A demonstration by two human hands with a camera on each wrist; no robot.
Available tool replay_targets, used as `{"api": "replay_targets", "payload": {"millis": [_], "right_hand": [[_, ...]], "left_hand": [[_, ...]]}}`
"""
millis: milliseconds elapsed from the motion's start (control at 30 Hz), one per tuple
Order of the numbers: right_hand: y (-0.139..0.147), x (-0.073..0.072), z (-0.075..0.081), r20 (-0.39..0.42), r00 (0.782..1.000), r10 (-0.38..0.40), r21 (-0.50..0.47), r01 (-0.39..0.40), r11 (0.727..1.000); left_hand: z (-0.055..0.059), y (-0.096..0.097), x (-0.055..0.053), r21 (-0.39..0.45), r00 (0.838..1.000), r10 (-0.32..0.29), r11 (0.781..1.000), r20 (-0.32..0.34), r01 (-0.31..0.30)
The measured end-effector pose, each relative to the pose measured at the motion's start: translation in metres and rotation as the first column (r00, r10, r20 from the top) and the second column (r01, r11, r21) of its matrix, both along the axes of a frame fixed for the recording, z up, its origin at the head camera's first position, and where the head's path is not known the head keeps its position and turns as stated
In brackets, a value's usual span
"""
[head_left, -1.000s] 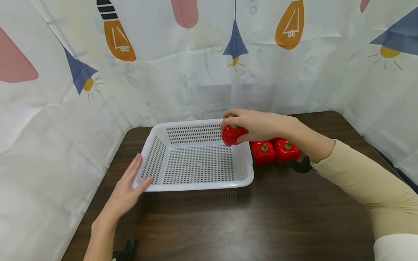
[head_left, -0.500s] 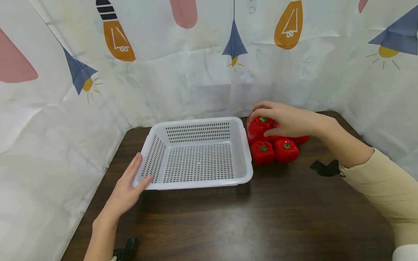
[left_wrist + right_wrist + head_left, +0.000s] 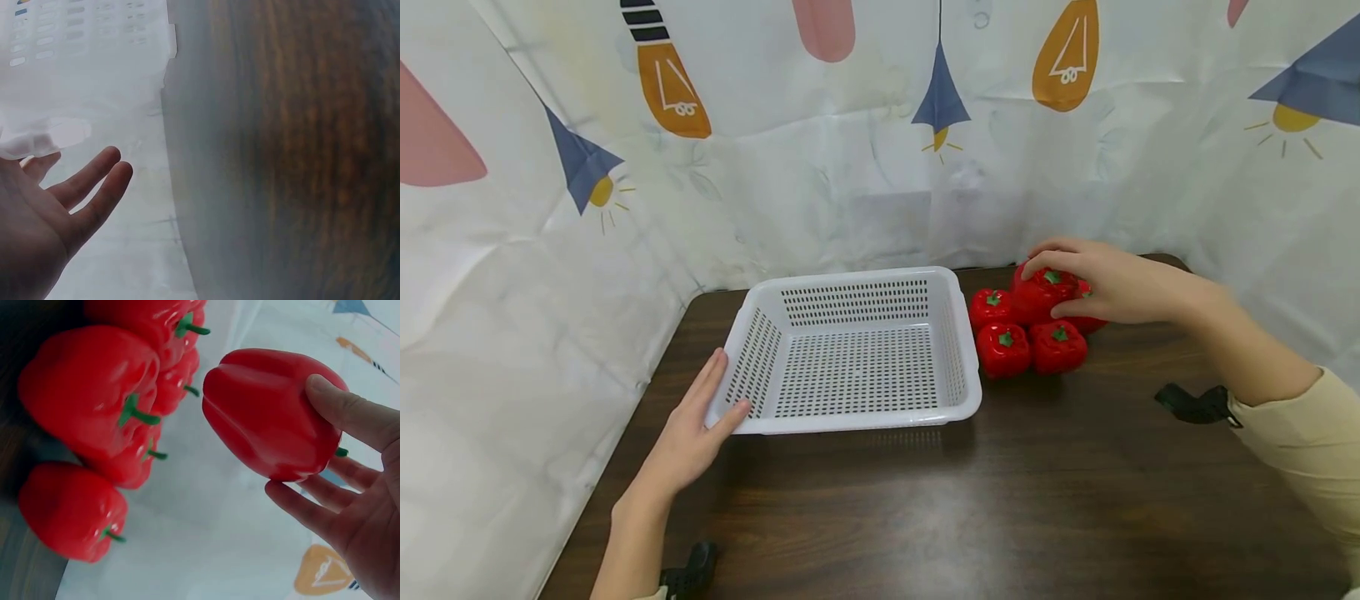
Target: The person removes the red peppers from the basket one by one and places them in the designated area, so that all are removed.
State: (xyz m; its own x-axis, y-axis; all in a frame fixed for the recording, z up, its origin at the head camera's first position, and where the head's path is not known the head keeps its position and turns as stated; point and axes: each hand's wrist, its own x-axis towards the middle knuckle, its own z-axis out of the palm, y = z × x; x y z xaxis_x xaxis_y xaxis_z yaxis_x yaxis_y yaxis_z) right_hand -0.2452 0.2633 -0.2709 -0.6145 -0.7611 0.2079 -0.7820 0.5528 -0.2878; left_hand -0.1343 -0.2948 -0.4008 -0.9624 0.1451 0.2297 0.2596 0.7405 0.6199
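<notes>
A glossy red bell pepper [image 3: 269,412] with a green stem is pinched between the thumb and fingers of my right hand [image 3: 1123,279]. In the right wrist view it hangs apart from a cluster of similar bell peppers [image 3: 87,394]; in the head view it overlaps them. A white perforated plastic basket [image 3: 857,425] stands left of the cluster with nothing in it. My left hand [image 3: 688,446] rests at the basket's front left corner, thumb by the rim. In the left wrist view two of its fingers [image 3: 103,197] stretch out straight beneath the rim.
Close to the basket's right wall sit the front bell peppers [image 3: 1003,352] of the cluster. A dark wood table [image 3: 925,500] carries everything. Behind and to the left hangs a white printed sheet [image 3: 820,192], close to the table's edges.
My right hand has carried the bell pepper rightward, from over the basket's right edge to above the cluster. The left hand stays at the basket's corner.
</notes>
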Motion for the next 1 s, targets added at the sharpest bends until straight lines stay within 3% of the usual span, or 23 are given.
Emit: {"api": "replay_targets", "payload": {"millis": [767,1000], "right_hand": [[0.059,0.019,-0.012,-0.112,0.989,-0.092,-0.012,0.091,0.996],[0.078,0.025,-0.018,-0.059,0.992,-0.109,-0.023,0.107,0.994]], "left_hand": [[-0.001,0.000,-0.001,0.027,1.000,-0.027,0.999,-0.002,0.027],[-0.001,-0.001,-0.001,0.019,1.000,-0.020,1.000,-0.010,0.020]]}}
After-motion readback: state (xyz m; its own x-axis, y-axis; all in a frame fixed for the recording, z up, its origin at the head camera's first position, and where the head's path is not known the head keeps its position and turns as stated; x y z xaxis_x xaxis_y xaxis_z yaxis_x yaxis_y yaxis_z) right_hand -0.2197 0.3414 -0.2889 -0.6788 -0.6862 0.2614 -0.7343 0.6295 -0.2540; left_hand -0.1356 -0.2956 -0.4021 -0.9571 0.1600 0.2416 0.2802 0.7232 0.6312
